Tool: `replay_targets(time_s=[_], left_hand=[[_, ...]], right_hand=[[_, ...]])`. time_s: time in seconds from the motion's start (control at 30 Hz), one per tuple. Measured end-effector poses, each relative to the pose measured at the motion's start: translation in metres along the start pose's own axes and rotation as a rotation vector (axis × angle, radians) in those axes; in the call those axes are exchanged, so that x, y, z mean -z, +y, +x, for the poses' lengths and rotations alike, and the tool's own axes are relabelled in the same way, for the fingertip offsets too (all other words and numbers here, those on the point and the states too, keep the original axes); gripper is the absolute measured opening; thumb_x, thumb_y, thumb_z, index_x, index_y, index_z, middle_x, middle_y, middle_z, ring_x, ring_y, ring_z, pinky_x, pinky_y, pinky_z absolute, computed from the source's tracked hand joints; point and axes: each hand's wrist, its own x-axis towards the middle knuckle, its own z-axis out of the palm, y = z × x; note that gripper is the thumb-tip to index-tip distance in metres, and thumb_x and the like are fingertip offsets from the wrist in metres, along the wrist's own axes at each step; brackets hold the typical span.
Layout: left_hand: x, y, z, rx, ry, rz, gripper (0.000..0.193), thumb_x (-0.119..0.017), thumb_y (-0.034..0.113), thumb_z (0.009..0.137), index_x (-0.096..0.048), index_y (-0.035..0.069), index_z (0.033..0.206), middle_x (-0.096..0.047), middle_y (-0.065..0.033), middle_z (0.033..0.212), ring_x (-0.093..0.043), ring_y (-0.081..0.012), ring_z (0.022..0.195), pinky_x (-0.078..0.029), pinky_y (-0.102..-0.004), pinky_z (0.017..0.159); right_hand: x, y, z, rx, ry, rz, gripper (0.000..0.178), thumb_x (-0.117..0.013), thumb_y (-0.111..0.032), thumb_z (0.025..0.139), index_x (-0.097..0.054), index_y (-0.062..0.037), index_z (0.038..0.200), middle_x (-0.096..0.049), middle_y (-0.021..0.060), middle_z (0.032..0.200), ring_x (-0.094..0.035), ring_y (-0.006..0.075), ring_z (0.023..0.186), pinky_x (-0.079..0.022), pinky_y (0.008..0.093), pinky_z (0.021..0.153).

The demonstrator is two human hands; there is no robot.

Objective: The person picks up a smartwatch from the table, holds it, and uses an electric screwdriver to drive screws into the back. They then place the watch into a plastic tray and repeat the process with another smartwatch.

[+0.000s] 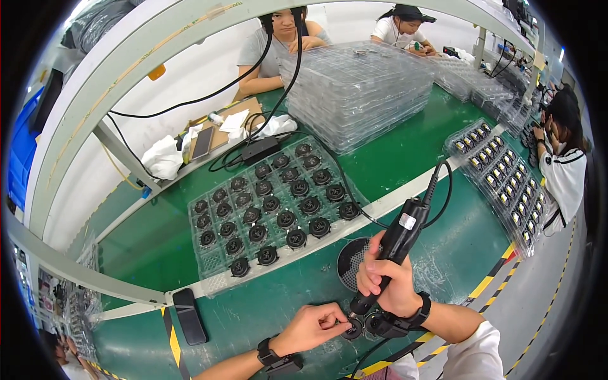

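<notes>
Right hand [386,278] grips the black electric screwdriver [392,250]; left hand [310,326] pinches the round black part [352,329] beneath its tip.

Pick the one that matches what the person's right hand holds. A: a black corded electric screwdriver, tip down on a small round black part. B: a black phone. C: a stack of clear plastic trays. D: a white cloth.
A: the right hand wraps around the black corded screwdriver, whose tip meets the small round black part that the left hand steadies on the green table.
</notes>
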Motion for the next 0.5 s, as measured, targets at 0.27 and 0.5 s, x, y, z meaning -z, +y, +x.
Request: replay_targets(time_s=[0.27, 0.5], left_hand=[[-0.0008, 0.0007, -0.0002, 0.019, -0.011, 0.022, 0.014, -0.075, 0.015, 0.088, -0.065, 0.004, 0.088, -0.035, 0.0030, 0.052, -0.032, -0.0062, 0.049, -0.027, -0.0268, 0.048], [-0.0015, 0.0015, -0.0010, 0.032, -0.017, 0.027, 0.014, -0.074, 0.016, 0.088, -0.065, 0.005, 0.088, -0.035, 0.0031, 0.052, -0.032, -0.0064, 0.049, -0.027, -0.0272, 0.048]], right_hand=[[-0.0005, -0.0003, -0.0004, -0.005, 0.004, -0.002, 0.025, -0.058, 0.001, 0.079, -0.046, -0.0088, 0.098, -0.039, 0.0022, 0.057, -0.041, 0.0143, 0.040, -0.037, 0.0327, 0.042], [0.0006, -0.0001, -0.0007, -0.015, 0.002, -0.004, 0.025, -0.059, 0.001, 0.079, -0.046, -0.0088, 0.098, -0.039, 0.0022, 0.057, -0.041, 0.0146, 0.040, -0.038, 0.0327, 0.042]])
